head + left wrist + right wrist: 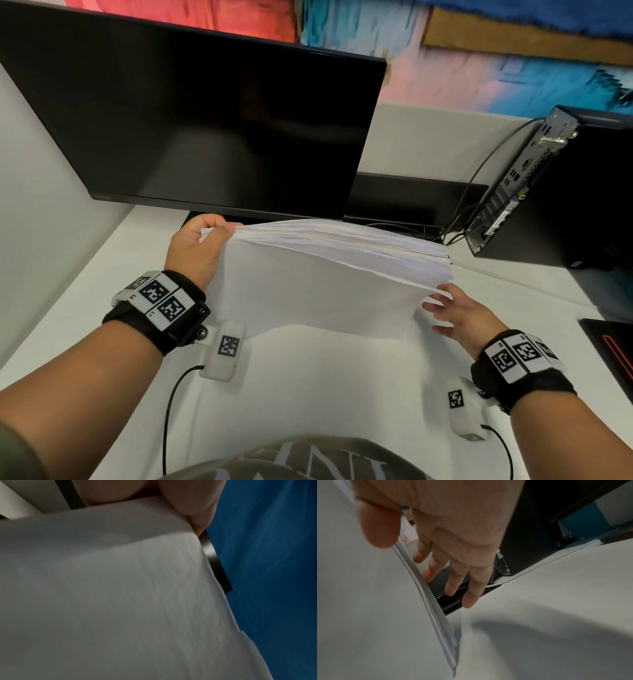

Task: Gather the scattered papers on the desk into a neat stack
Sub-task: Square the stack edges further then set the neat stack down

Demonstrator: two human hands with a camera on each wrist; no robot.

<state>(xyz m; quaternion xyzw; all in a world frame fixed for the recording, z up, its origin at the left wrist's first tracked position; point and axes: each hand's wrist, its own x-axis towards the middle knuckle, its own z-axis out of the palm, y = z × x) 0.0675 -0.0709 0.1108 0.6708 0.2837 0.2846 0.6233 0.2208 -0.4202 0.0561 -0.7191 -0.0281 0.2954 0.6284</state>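
Squaring the gathered papers

The papers (322,277) stand on edge on the desk (308,383), gripped at one side by the left hand (195,246); the right hand (459,315), fingers spread, rests beside the other edge. Next, likely tapping the edges flush.

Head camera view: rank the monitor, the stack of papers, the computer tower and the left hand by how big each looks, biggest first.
1. Monitor, by far the largest.
2. Stack of papers.
3. Computer tower, cut off by the frame edge, so its rank against the papers is unsure.
4. Left hand, smallest, gripping the stack's left edge.
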